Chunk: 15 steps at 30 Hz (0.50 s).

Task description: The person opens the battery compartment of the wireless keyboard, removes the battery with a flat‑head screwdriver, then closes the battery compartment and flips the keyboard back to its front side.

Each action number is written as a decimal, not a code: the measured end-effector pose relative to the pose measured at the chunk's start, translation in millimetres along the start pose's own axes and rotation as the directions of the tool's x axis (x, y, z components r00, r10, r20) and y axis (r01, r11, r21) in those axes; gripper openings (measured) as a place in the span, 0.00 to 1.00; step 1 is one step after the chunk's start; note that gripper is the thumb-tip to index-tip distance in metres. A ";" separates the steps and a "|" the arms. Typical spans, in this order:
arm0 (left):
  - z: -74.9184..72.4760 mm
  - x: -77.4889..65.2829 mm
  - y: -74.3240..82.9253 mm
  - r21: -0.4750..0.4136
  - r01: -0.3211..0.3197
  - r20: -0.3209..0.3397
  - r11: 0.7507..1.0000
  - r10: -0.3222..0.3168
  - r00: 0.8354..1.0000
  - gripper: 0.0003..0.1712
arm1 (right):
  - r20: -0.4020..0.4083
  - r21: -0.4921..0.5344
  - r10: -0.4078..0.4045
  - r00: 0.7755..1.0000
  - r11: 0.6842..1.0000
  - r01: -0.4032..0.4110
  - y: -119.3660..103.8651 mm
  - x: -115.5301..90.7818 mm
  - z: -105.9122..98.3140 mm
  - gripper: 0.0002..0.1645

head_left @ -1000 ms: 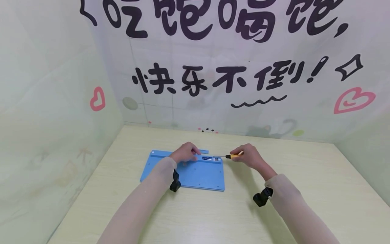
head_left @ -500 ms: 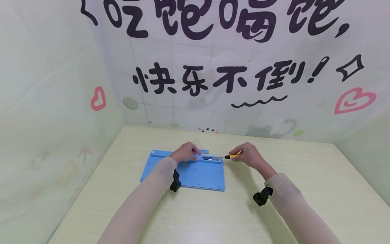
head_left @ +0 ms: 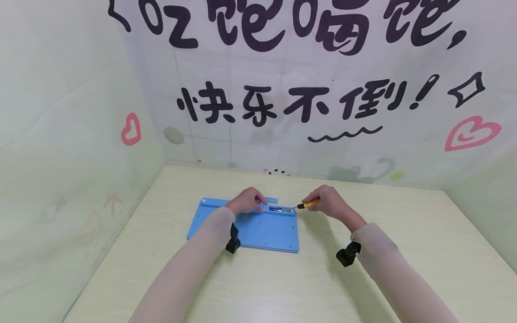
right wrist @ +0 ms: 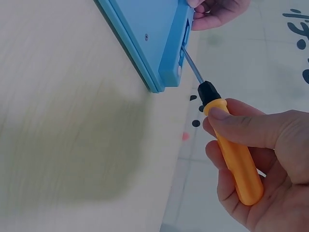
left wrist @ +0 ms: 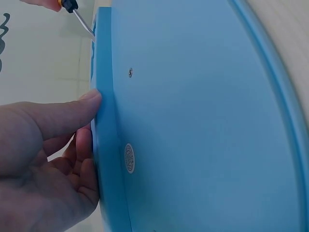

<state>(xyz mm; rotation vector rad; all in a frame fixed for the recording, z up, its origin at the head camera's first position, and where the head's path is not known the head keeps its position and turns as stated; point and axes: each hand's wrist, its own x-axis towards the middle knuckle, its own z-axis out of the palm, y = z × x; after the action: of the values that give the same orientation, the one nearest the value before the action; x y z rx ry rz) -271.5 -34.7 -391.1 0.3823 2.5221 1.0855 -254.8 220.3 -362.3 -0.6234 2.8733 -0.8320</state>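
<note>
A blue keyboard lies underside up on the table, small screws dotting its back. My left hand grips its raised far edge, thumb on top and fingers behind, as the left wrist view shows. Right of that hand, an open battery compartment has something dark and shiny inside, too small to make out. With my right hand I hold a yellow-handled screwdriver, thumb and fingers round the handle. Its metal shaft slants into the compartment; the tip is hidden there.
A small blue strip, seemingly the battery cover, lies just behind the keyboard. The pale wooden table runs back to a printed cloth wall. Black wrist cameras sit on both sleeves.
The screwdriver has gone from nearly level to a steeper slant, its handle raised and its tip lower in the compartment. My left hand and the keyboard stay put.
</note>
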 end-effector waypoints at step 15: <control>-0.6 0.9 -1.6 -0.008 0.000 0.006 1.000 0.000 1.000 0.11 | 0.159 -0.035 -0.006 0.987 0.999 0.012 -12.9 17.6 -16.0 0.13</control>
<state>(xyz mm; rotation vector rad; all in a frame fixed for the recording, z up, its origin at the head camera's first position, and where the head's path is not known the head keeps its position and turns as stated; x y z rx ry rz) -272.7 -35.8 -392.1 0.3827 2.5119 1.0931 -269.3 211.1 -341.3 -0.6742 2.7487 -0.6987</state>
